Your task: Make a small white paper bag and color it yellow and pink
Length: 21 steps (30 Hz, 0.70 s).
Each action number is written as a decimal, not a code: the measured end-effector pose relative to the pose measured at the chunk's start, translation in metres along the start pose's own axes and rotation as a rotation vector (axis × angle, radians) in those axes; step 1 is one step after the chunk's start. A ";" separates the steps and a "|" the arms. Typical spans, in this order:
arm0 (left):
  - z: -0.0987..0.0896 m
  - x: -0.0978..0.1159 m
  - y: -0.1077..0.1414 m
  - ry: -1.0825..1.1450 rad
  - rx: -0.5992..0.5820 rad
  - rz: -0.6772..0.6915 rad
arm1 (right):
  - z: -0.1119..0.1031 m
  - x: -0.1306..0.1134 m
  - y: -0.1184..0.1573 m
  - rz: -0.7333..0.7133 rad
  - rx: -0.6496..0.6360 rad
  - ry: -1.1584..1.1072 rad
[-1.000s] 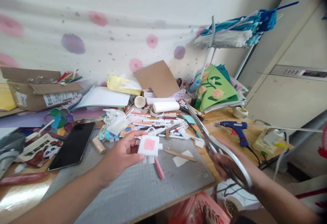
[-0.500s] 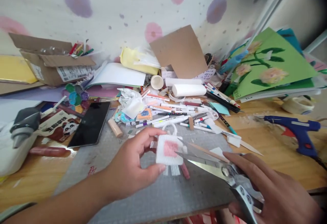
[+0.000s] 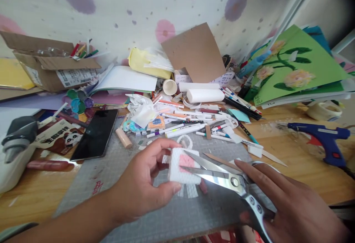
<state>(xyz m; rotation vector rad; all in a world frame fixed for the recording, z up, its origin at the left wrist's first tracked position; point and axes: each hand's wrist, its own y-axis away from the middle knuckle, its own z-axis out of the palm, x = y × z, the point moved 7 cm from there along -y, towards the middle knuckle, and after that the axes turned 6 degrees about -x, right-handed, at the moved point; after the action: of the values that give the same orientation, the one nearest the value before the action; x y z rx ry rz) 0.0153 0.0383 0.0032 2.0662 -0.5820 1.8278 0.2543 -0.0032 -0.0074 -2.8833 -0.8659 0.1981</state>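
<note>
White and pink, the square piece [image 3: 176,159] is pinched in the left hand [image 3: 144,178] at lower centre; the right hand [image 3: 288,195] grips scissors [image 3: 234,181], 2 blades parted before it. At far right lies a blue glue gun [image 3: 318,132].

Scissors [image 3: 234,181], in right hand [image 3: 288,202] — formerly raised, pointing upward, apart from the white piece [image 3: 175,161]; now lowered, blades [image 3: 213,176] parted and reaching across its pink square [image 3: 187,161] — contact unclear.
</note>
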 end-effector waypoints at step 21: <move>0.002 -0.003 0.000 0.287 -0.033 -0.002 | 0.005 -0.013 0.005 -0.089 -0.047 -0.078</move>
<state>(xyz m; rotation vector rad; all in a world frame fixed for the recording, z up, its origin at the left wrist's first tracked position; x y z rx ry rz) 0.0169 0.0377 0.0004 1.7376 -0.5269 2.0486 0.2450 -0.0143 -0.0120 -2.8891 -1.0240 0.2865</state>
